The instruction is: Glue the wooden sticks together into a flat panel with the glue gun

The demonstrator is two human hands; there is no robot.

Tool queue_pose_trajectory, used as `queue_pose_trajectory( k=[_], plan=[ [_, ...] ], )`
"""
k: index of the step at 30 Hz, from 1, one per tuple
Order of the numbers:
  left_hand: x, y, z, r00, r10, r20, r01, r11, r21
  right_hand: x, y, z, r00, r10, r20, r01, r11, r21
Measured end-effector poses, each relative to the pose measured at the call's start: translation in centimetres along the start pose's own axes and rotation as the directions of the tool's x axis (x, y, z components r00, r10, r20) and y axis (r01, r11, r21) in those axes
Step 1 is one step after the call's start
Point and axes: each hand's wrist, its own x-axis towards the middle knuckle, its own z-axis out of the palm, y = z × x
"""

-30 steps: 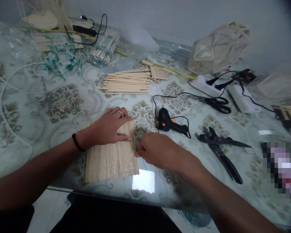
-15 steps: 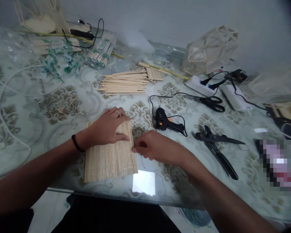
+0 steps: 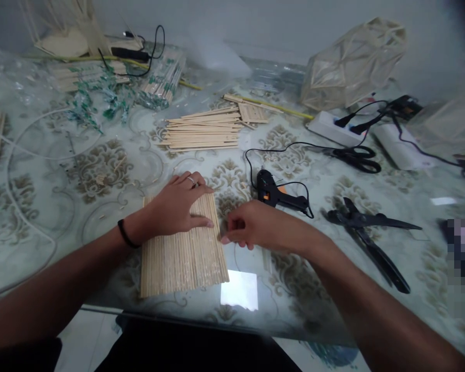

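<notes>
A flat panel of thin wooden sticks [image 3: 184,261], laid side by side with glossy patches on its surface, lies near the table's front edge. My left hand [image 3: 174,204] rests on its upper part, thumb and fingers spread toward the right edge. Beside that edge is my right hand [image 3: 246,225], its fingers curled in and the thumb tip at the outermost stick. Whatever is between those fingers, if anything, is hidden. A black glue gun [image 3: 275,191] lies just beyond my right hand, its cord running back.
Loose sticks [image 3: 203,129] are piled behind the panel. To the right lie black cutters [image 3: 366,232], scissors [image 3: 358,157] and a white power strip [image 3: 335,129]. A faceted stick frame [image 3: 352,64] stands at the back. Plastic-wrapped stick bundles [image 3: 163,80] lie back left.
The view has turned slightly, so most things on the table sit further right. Both hands keep nearly the same places on and beside the panel.
</notes>
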Motion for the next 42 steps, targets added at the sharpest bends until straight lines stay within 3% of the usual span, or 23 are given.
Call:
queue_pose_trajectory(
  k=[4, 10, 16, 23, 27, 37, 42],
  plan=[
    [0.0, -0.1, 0.1, 1.0, 0.015, -0.012, -0.015, 1.0, -0.002, 0.2, 0.8, -0.1, 0.997, -0.068, 0.028, 0.061, 0.979, 0.195],
    [0.0, -0.1, 0.0, 1.0, 0.016, -0.015, -0.016, 1.0, -0.022, 0.6, -1.4, -0.9, 0.995, 0.098, 0.034, -0.099, 0.995, 0.016],
    [-0.1, 0.0, 0.0, 1.0, -0.007, -0.008, 0.007, 1.0, -0.03, 1.2, -2.7, -1.6, 0.985, 0.173, 0.02, -0.172, 0.984, -0.045],
    [-0.2, 0.4, -0.2, 0.998, -0.062, 0.016, 0.063, 0.996, -0.07, 1.1, -0.4, -1.4, 0.994, 0.032, 0.106, -0.049, 0.985, 0.167],
    [-0.3, 0.6, -0.3, 0.997, -0.077, 0.01, 0.078, 0.994, -0.07, 1.2, -0.1, -1.3, 0.992, 0.02, 0.123, -0.047, 0.975, 0.217],
    [-0.4, 0.8, -0.2, 0.992, -0.128, 0.012, 0.129, 0.988, -0.09, 1.6, -3.4, -2.4, 0.98, 0.192, 0.05, -0.189, 0.98, -0.059],
    [-0.5, 1.0, -0.2, 0.989, -0.144, 0.031, 0.147, 0.984, -0.099, 1.9, -4.1, -2.6, 0.971, 0.233, 0.054, -0.226, 0.967, -0.118]
  ],
)
